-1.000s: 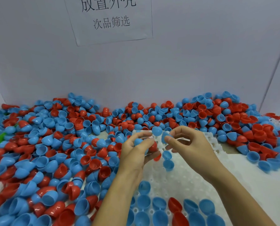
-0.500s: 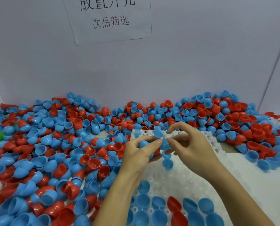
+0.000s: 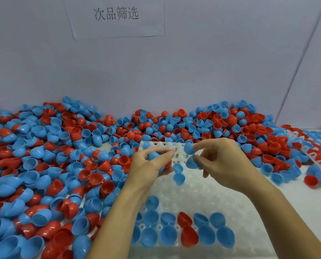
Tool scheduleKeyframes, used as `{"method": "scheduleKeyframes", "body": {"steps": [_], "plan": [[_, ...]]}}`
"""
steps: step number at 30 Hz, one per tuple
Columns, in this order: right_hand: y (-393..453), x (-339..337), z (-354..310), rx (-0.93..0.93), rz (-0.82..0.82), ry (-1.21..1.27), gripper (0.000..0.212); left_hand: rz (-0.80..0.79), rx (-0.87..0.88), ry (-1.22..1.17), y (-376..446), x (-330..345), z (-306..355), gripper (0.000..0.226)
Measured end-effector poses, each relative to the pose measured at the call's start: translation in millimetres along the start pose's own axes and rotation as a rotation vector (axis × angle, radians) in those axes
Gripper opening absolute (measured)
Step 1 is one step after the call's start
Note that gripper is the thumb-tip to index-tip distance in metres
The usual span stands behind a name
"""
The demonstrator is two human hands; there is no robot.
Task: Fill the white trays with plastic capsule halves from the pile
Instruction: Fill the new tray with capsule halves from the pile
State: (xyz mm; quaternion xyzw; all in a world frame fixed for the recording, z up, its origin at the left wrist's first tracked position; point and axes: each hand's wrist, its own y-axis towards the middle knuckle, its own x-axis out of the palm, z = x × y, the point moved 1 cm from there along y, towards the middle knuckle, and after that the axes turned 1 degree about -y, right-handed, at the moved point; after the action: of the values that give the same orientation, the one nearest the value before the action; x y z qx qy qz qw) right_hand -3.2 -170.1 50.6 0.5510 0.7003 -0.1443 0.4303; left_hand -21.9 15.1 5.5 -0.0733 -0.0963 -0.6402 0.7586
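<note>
My left hand [image 3: 148,165] grips several blue and red plastic capsule halves [image 3: 154,155] above the white plastic grid tray [image 3: 202,195], my right hand [image 3: 221,163] pinches two blue plastic halves [image 3: 189,148], and the big pile [image 3: 62,156] lies left and behind.

both hands raised side by side, left hand [image 3: 150,165] fingers curled, right hand [image 3: 222,161] fingertips pinching
</note>
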Motion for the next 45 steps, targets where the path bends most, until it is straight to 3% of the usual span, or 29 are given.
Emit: {"method": "scheduleKeyframes", "body": {"steps": [9, 17, 23, 31, 37, 45], "plan": [[-61, -40, 22, 0.197, -0.274, -0.268, 0.012, 0.001, 0.000, -0.015, -2, 2, 0, 0.019], [-92, -29, 21, 0.325, -0.444, -0.442, 0.014, -0.007, 0.001, -0.003, -4, 5, 0, 0.020], [-97, -20, 20, 0.316, -0.443, -0.504, 0.027, 0.010, -0.003, -0.022, -3, 3, 1, 0.017], [-97, -36, 19, 0.319, -0.459, -0.439, 0.018, 0.047, 0.000, -0.128, -2, -5, 6, 0.018], [-71, -30, -2, 0.170, -0.375, -0.384, 0.014, 0.114, -0.002, -0.203, 1, -10, 8, 0.026], [-17, 48, -45, -0.205, -0.374, -0.252, 0.033, 0.253, 0.020, -0.285, 6, -24, 10, 0.029]]}}
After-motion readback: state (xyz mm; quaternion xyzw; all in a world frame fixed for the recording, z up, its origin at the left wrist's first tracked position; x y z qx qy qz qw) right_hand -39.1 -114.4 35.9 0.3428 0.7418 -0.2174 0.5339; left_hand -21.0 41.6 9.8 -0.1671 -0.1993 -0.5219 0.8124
